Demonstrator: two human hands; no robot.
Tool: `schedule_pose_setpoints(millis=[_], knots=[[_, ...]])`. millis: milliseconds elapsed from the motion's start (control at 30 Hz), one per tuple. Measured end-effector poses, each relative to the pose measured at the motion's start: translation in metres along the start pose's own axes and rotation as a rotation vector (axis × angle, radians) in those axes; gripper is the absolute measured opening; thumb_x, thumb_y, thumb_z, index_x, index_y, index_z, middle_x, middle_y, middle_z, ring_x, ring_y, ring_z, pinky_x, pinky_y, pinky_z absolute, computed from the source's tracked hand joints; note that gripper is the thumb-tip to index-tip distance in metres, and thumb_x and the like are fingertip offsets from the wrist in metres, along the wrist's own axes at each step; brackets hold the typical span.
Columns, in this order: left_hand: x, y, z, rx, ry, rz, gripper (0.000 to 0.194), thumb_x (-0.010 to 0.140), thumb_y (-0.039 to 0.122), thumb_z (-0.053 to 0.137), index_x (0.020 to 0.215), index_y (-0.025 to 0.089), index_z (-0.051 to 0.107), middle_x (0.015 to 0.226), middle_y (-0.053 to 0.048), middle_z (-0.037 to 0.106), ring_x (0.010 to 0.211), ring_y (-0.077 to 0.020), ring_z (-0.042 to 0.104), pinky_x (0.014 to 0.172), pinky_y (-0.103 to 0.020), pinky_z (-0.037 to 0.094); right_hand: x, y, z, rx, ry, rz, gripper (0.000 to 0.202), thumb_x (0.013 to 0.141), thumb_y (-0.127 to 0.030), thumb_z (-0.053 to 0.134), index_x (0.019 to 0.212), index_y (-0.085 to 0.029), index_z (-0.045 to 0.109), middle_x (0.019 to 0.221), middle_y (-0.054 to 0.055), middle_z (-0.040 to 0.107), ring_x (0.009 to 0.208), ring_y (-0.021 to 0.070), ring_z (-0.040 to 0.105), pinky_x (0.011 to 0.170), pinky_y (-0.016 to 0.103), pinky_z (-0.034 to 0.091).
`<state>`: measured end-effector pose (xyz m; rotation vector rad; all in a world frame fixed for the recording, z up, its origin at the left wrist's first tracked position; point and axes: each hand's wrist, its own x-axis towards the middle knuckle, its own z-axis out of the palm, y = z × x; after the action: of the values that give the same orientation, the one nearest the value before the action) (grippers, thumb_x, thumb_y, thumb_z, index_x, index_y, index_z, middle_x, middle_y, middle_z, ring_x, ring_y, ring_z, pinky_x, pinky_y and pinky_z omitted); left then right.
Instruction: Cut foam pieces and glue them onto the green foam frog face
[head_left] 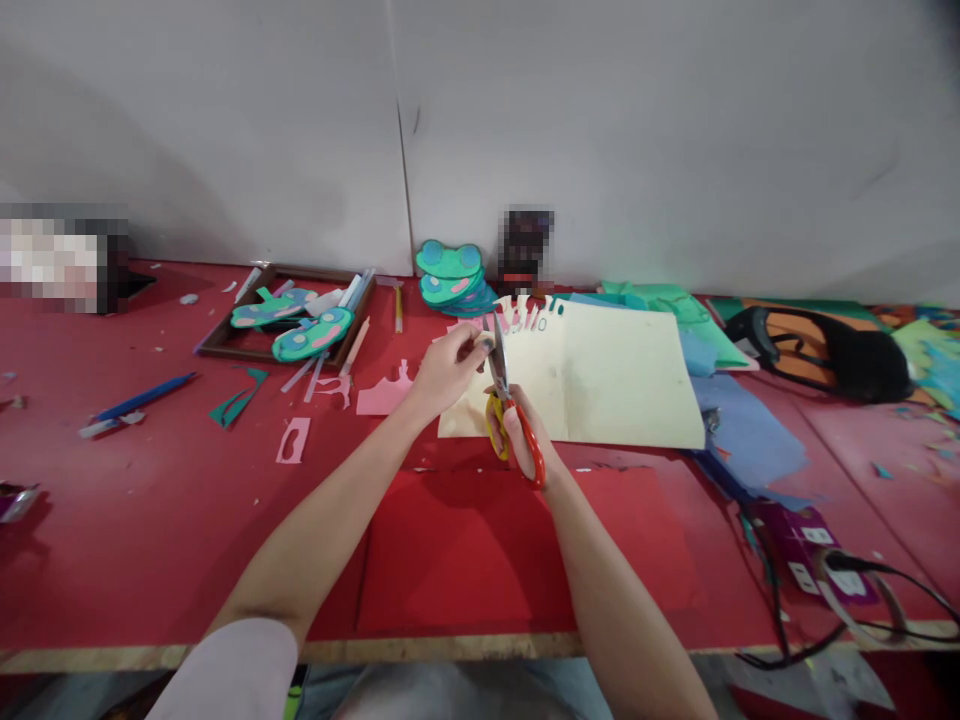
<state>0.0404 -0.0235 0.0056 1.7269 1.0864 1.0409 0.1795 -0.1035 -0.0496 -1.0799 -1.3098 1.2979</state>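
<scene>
My right hand (525, 425) grips a pair of scissors (498, 365) by the red and yellow handles, the blades pointing up and away from me. Beside the blades, my left hand (451, 370) pinches a small piece of cream paper (486, 340). The blades touch or nearly touch this piece; I cannot tell which. Under both hands lies a large cream paper sheet (626, 370) with a middle crease and a ragged, notched far left edge. A pink paper piece (384, 390) lies left of it. A red sheet (465, 550) is nearer to me.
Green frog-face cutouts (450, 275) are stacked by the wall; others rest on a brown frame (277, 272) at left. A blue pen (146, 397) lies far left. Blue sheets (757, 440), a black and orange object (847, 350) and a purple box (806, 550) with cables are at right.
</scene>
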Motion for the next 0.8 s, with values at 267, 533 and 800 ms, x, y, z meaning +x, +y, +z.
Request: schedule_pose_setpoints(millis=[267,533,800], knots=[[-0.0019,0.0007,0.0046,0.030,0.010,-0.002,0.016,0.086,0.024,0.048,0.072,0.020,0.044,0.064,0.002,0.051,0.062,-0.0117,0.051,0.062,-0.026,0.038,-0.0012,0.0016,0.0042,0.010,0.050,-0.028,0.047,0.085,-0.064,0.046,0.106,-0.022,0.046,0.056,-0.008,0.043,0.036,0.0060,0.033,0.035,0.020,0.030],[0.0008,-0.0062,0.0033,0.003,-0.010,0.014,0.017,0.087,0.025,0.048,0.071,0.020,0.044,0.065,0.003,0.050,0.064,-0.0119,0.053,0.066,-0.027,0.041,-0.0026,-0.0060,0.0059,0.083,0.106,0.064,0.039,0.085,-0.060,0.052,0.098,-0.023,0.048,0.050,-0.010,0.039,0.030,0.0046,0.030,0.028,0.018,0.026],[0.0011,-0.0025,-0.0024,-0.063,-0.129,0.031,0.023,0.086,0.031,0.050,0.069,0.019,0.041,0.069,0.003,0.048,0.068,-0.0105,0.055,0.070,-0.026,0.044,0.0065,-0.0021,0.0031,0.117,0.269,0.115,0.037,0.079,-0.055,0.063,0.085,-0.023,0.046,0.044,-0.012,0.039,0.027,0.0045,0.031,0.027,0.018,0.027]])
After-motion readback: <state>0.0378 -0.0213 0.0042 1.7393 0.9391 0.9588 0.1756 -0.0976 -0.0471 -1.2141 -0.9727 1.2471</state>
